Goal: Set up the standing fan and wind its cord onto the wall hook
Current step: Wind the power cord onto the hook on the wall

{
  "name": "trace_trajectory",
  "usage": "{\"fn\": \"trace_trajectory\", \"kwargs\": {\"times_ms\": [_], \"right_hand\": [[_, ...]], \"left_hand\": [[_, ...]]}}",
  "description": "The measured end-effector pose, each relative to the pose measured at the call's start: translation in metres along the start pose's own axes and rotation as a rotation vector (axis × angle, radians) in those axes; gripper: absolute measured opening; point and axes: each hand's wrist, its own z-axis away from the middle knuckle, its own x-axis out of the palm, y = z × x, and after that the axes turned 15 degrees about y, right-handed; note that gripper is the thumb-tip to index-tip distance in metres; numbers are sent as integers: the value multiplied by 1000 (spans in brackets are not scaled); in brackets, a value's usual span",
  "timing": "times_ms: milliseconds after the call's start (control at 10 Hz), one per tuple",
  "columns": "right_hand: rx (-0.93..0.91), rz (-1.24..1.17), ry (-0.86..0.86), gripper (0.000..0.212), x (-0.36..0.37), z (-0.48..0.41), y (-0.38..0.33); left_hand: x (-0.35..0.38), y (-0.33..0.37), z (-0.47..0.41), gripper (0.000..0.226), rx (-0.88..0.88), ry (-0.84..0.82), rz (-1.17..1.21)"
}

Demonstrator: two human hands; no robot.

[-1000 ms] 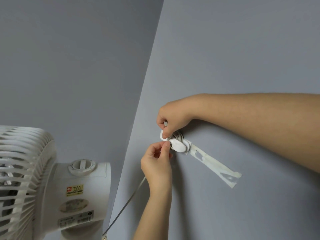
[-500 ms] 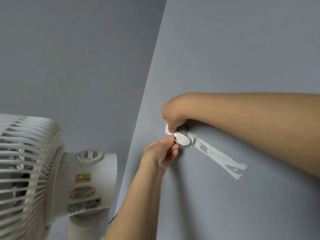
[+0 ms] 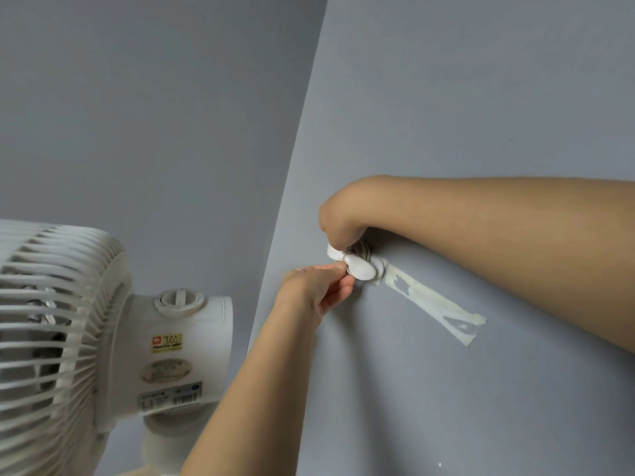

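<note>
White hook [image 3: 360,271], wound cord [image 3: 361,250] pinched between both hands [image 3: 311,292] [image 3: 343,216], fan [image 3: 178,355] close left.

Walls: plain blue-grey painted walls [image 3: 481,97], no pattern.
Fan: white plastic standing fan [image 3: 130,338], near left; grille of thin white ribs over dark gaps.
Stickers: small red-and-yellow rectangular sticker [image 3: 167,342]; beige oval sticker [image 3: 166,370]; white barcode label [image 3: 170,397] with black bars.
Hook: glossy white oval plastic wall hook [image 3: 360,271].
Cord: thin grey wound cord [image 3: 361,251], coils banded light and dark.
Tape: off-white strip of tape [image 3: 436,310], right of hook, blotched grey.
</note>
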Motion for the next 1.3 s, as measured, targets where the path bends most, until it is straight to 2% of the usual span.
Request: {"fn": "trace_trajectory", "kwargs": {"times_ms": [200,300,400,500,700,800,900,1000,1100,1200,1300], "right_hand": [[108,56,81,16,-2,4,-15],[86,-54,3,29,-5,10,-5],[109,-136,29,43,-6,16,2],[134,-159,90,26,-4,16,1],[204,-232,182,11,6,7,3],[183,-237,207,20,11,11,6],[203,-352,209,27,14,15,11],[233,-538,254,24,14,20,16],[254,-614,231,25,14,21,15],[262,-632,247,24,14,24,13],[282,-557,260,24,14,25,11]], "left_hand": [[4,-5,0,14,166,115,-83],[2,-15,6,8,320,167,-87],[1,-19,13,7,469,238,-122],[4,-23,13,8,527,268,-133],[4,-28,7,11,591,247,-90],[3,-28,5,14,637,227,-107],[4,-26,1,17,721,230,-200],[6,-29,-3,19,827,221,-327],[9,-33,-6,19,872,215,-422],[10,-30,-10,17,804,233,-480],[6,-22,-4,23,760,172,-472]]}}
